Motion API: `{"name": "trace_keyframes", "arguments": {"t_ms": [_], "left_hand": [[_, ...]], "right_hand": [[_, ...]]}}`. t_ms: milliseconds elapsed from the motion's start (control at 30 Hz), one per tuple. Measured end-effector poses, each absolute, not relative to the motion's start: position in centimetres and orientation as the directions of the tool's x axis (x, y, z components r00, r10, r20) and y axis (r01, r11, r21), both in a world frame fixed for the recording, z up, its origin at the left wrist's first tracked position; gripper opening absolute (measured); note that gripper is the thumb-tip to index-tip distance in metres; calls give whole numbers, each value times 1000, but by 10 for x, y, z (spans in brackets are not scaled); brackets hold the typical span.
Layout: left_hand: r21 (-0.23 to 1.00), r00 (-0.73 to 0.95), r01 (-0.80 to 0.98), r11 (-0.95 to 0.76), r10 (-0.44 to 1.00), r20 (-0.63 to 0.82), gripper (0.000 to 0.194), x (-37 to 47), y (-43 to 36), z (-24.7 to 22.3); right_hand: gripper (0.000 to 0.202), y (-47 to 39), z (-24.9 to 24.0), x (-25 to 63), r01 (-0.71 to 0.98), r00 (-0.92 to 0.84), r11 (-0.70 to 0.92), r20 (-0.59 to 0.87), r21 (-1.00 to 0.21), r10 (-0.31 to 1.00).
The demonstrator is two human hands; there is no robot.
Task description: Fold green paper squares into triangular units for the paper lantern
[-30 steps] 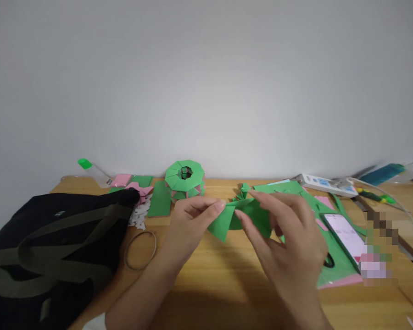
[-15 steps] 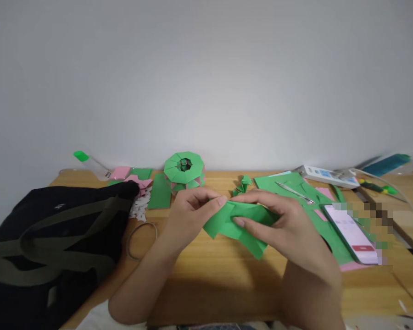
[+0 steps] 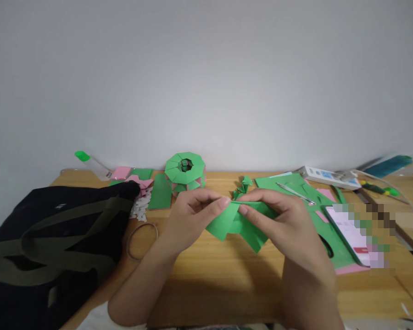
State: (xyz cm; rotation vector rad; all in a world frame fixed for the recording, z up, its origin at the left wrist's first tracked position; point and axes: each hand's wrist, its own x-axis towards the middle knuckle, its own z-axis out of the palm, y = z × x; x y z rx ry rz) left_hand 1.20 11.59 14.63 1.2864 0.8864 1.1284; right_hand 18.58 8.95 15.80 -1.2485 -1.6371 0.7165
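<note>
A creased sheet of green paper (image 3: pixel 239 222) hangs between my two hands above the table, its lower corners pointing down. My left hand (image 3: pixel 196 215) pinches its upper left edge between thumb and fingers. Close beside it, my right hand (image 3: pixel 278 220) pinches the upper edge further right, with the thumb on the near face. Behind the hands stands a round, hollow-centred folded paper piece (image 3: pixel 174 172) in green and pink. A small twisted green paper piece (image 3: pixel 245 183) lies just beyond my fingers.
At left lies a black bag (image 3: pixel 72 229) beside a thin ring (image 3: pixel 128 245). Green card (image 3: pixel 160 192) and pink folded paper (image 3: pixel 141 182) sit behind. To the right are green sheets (image 3: pixel 278 181), a pen (image 3: pixel 296 193), a phone (image 3: pixel 346 233) and a white power strip (image 3: pixel 330 178).
My right thumb has moved up toward the paper's top edge, closer to the left thumb. The paper has tilted, and its top edge now looks pressed into a narrow fold.
</note>
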Motion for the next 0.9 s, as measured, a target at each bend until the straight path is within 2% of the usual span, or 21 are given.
{"name": "trace_keyframes", "arguments": {"t_ms": [100, 200, 300, 500, 633, 767, 900], "left_hand": [[982, 415, -186, 22, 908, 58, 9, 6, 117, 149], [986, 472, -166, -28, 875, 105, 14, 3, 118, 150], [983, 465, -152, -106, 870, 165, 14, 2, 119, 150], [981, 444, -130, -142, 877, 185, 18, 1, 119, 151], [983, 431, -129, -128, 886, 172, 15, 3, 119, 149], [982, 349, -166, -86, 927, 140, 14, 10, 116, 144], [984, 302, -156, -89, 944, 133, 4, 16, 112, 142]], "right_hand": [[5, 89, 159, 188, 383, -22, 312, 329, -870, 944], [3, 88, 161, 189, 361, -12, 289, 305, -887, 952], [2, 87, 162, 190, 356, -14, 273, 287, -894, 958], [4, 86, 163, 190, 356, -24, 288, 299, -889, 954], [4, 86, 164, 191, 381, -10, 298, 319, -875, 948], [3, 86, 163, 191, 408, 0, 301, 330, -862, 944], [1, 87, 162, 190, 414, 0, 290, 319, -863, 948]]}}
